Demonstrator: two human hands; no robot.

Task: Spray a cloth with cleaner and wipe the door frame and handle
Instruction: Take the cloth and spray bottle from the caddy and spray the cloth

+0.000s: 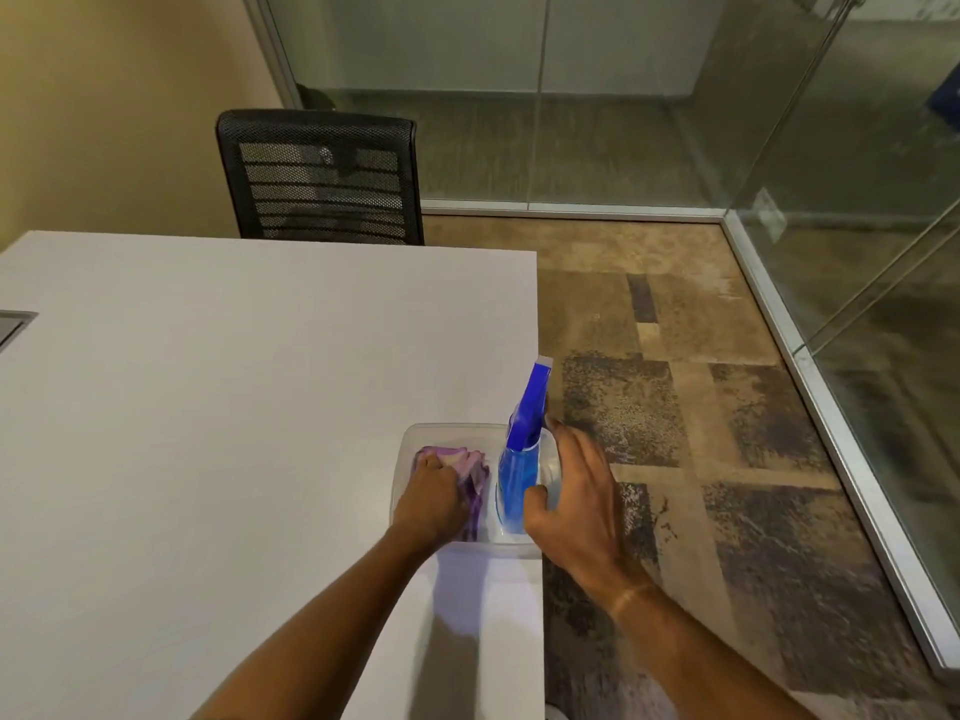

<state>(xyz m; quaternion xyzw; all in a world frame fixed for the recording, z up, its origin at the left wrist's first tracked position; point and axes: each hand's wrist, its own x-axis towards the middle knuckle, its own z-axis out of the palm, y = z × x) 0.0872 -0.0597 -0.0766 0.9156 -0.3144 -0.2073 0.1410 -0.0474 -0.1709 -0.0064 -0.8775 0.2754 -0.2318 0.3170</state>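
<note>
A clear plastic tray sits at the right edge of the white table. Inside it lies a crumpled purple cloth, and my left hand presses down on the cloth with fingers curled around it. A blue spray bottle stands upright in the right part of the tray, its blue trigger head pointing away from me. My right hand is beside the bottle on its right, fingers spread and the thumb touching the bottle's lower body; it has not closed around it.
A black mesh office chair stands at the table's far side. Glass partition walls with metal frames run along the right and back. Patterned carpet covers the floor to the right of the table.
</note>
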